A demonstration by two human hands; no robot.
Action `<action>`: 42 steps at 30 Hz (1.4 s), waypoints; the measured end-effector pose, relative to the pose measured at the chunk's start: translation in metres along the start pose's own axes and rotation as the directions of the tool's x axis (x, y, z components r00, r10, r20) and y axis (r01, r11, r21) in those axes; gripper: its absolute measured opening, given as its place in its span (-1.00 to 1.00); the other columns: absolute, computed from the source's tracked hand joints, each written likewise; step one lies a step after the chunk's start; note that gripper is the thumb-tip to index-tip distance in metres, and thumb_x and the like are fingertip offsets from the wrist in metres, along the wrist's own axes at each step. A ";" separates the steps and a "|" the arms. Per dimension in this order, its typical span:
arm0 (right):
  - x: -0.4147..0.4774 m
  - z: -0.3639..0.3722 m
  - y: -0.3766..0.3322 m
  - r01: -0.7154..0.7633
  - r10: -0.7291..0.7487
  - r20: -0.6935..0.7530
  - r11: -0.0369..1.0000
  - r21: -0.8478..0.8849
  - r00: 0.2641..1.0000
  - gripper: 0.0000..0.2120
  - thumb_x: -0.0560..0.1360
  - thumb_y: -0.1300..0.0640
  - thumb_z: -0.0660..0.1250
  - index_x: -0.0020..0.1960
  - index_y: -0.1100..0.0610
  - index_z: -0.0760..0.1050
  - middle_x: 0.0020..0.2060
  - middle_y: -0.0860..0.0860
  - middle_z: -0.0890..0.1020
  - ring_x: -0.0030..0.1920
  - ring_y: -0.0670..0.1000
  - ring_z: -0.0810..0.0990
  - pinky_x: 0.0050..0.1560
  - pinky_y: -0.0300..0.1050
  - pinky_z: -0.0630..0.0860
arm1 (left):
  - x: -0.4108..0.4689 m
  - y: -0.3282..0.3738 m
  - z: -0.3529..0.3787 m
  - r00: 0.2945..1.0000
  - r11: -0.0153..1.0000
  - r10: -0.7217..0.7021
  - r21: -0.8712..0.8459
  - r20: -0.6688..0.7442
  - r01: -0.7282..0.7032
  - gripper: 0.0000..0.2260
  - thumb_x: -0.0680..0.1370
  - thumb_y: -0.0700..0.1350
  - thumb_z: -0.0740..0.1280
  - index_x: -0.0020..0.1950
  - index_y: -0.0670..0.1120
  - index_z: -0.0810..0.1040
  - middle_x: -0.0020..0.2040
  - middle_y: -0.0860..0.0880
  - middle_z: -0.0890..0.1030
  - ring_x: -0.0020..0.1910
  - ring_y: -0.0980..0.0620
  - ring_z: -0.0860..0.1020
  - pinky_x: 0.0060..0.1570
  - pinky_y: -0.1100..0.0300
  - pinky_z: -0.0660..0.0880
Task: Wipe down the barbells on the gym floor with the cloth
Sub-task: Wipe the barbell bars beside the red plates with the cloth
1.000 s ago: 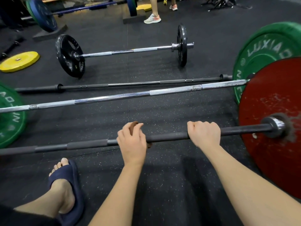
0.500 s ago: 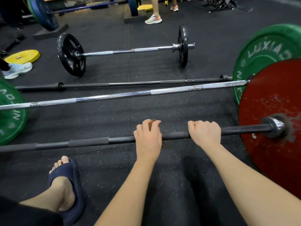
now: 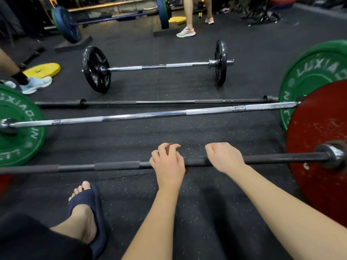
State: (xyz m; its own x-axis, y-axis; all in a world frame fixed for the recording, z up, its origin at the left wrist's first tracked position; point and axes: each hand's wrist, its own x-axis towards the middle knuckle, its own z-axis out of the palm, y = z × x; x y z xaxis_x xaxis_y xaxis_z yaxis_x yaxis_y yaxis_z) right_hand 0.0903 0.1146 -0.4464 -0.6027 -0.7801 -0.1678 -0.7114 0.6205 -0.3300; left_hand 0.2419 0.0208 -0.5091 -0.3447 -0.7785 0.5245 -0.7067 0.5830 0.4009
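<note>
Left hand [image 3: 168, 162], grip wrapping cloth [image 3: 171, 145] round the nearest barbell [image 3: 116, 165], is sliding rightward, nearing the right hand [image 3: 224, 158] clasping that bar.

Four barbells lie side by side on the gym floor, my cloth on the nearest.
The black barbell [image 3: 116, 166] with a red plate [image 3: 319, 128] lies crosswise; the brown cloth [image 3: 171, 145] wraps its shaft, mostly hidden under my left hand [image 3: 168, 162]. Beyond it are a chrome barbell [image 3: 150, 116], a bare black bar [image 3: 169, 102] and a short black-plated barbell [image 3: 159, 66].
</note>
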 end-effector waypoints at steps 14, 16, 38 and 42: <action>-0.006 0.050 -0.084 0.322 -0.334 0.018 0.893 -0.313 0.942 -0.89 0.57 0.21 0.28 0.08 0.08 0.44 -0.11 0.02 0.63 -0.21 0.13 0.59 -0.24 -0.03 0.40 | 0.018 -0.045 -0.022 0.960 0.947 -0.278 -0.173 -0.019 0.271 -0.80 0.51 -0.07 0.41 0.13 0.09 0.59 0.13 0.07 0.49 0.14 -0.03 0.41 0.20 0.08 0.24; -0.005 0.050 -0.087 0.329 -0.349 0.016 0.866 -0.376 0.937 -0.91 0.56 0.20 0.30 0.02 0.07 0.41 -0.18 0.00 0.61 -0.29 0.11 0.53 -0.26 -0.05 0.41 | 0.022 -0.042 -0.020 0.959 0.945 -0.281 -0.184 -0.039 0.269 -0.83 0.50 -0.04 0.41 0.08 0.10 0.61 0.08 0.09 0.50 0.09 -0.01 0.44 0.18 0.12 0.23; 0.061 0.054 -0.142 0.125 -0.204 0.619 0.978 0.170 0.758 -0.48 0.67 -0.12 -0.07 0.08 0.16 0.58 -0.03 0.10 0.69 -0.04 0.17 0.68 -0.01 0.01 0.52 | 0.055 -0.079 -0.039 0.927 0.946 -0.285 -0.081 0.243 0.313 -0.89 0.58 -0.01 0.31 0.02 0.04 0.61 -0.06 0.12 0.55 0.00 0.06 0.46 0.07 -0.04 0.48; 0.058 0.043 -0.143 0.121 -0.222 0.606 0.972 0.203 0.764 -0.46 0.64 -0.11 -0.05 -0.09 0.17 0.59 -0.27 0.07 0.69 -0.28 0.11 0.70 -0.01 0.01 0.64 | 0.050 -0.074 -0.044 0.952 0.957 -0.249 -0.106 0.177 0.270 -0.81 0.59 0.03 0.24 0.01 0.01 0.61 -0.05 0.12 0.57 -0.04 0.05 0.46 0.04 -0.05 0.49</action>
State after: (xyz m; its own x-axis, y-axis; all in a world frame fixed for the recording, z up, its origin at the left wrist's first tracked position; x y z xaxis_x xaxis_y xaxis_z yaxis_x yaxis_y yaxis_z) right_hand 0.1725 -0.0231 -0.4486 -0.0837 -0.7818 -0.6179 -0.6906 0.4925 -0.5296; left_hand 0.3039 -0.0508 -0.4790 -0.2616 -0.9277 0.2663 -0.7039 0.3722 0.6050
